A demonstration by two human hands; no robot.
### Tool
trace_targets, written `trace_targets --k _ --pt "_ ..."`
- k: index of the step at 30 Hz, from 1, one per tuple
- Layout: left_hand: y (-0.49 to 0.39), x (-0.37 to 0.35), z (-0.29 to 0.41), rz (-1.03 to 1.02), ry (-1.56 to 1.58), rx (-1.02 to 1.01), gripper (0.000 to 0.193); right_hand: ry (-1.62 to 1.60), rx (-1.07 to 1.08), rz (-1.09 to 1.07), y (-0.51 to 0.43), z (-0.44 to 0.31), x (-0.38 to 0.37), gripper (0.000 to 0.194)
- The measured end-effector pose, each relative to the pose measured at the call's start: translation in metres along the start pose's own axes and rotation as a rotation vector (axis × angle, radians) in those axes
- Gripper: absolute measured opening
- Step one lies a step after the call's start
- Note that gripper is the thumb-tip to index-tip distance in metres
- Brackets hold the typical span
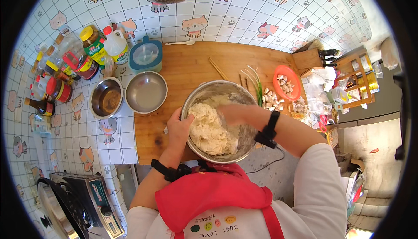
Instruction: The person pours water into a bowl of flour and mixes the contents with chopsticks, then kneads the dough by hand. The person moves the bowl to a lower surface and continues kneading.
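A large steel mixing bowl (243,147) stands at the front edge of the wooden board, close to my body. Rough, shaggy dough (210,129) fills its left half, and floury smears coat the inner wall. My left hand (180,124) grips the bowl's left rim, thumb over the edge. Inside the bowl, at the dough's right side, is my right hand (233,113). It is blurred by motion, so its fingers and any contact with the dough cannot be made out.
Left of the board are a steel bowl (146,92), a steel basin (106,98) with brown residue, and several sauce bottles (93,45). Garlic cloves (271,100), scallions (259,90), chopsticks (218,68) and an orange basket (277,84) lie right. A knife block (307,61) stands beyond.
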State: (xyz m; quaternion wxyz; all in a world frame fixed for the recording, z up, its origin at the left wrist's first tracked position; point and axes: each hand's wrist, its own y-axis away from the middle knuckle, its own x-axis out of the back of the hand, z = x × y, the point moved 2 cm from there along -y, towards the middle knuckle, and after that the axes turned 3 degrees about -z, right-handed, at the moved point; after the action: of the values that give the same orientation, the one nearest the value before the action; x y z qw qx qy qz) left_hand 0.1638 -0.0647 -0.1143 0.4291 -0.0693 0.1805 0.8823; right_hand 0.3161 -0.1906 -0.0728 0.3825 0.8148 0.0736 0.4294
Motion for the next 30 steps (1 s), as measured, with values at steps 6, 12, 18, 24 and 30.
trace_targets --k 6,12,18,24,30 --pt "-0.003 -0.004 0.001 -0.024 0.096 0.003 0.029 0.028 0.209 0.183 -0.048 -0.004 0.018 0.034" --pt "0.002 -0.004 0.002 0.006 0.128 0.036 0.034 0.375 0.254 0.174 -0.025 0.028 -0.028 0.031" --pt "0.003 -0.006 0.002 0.025 0.121 0.001 0.033 0.128 0.102 -0.149 0.042 0.019 -0.057 0.032" --pt "0.0 -0.005 0.002 0.012 0.007 -0.024 0.031 0.2 -0.028 -0.294 0.023 0.006 -0.046 0.033" --pt "-0.001 -0.006 0.004 0.001 0.01 -0.044 0.027 0.14 0.227 0.105 -0.012 0.007 -0.004 0.043"
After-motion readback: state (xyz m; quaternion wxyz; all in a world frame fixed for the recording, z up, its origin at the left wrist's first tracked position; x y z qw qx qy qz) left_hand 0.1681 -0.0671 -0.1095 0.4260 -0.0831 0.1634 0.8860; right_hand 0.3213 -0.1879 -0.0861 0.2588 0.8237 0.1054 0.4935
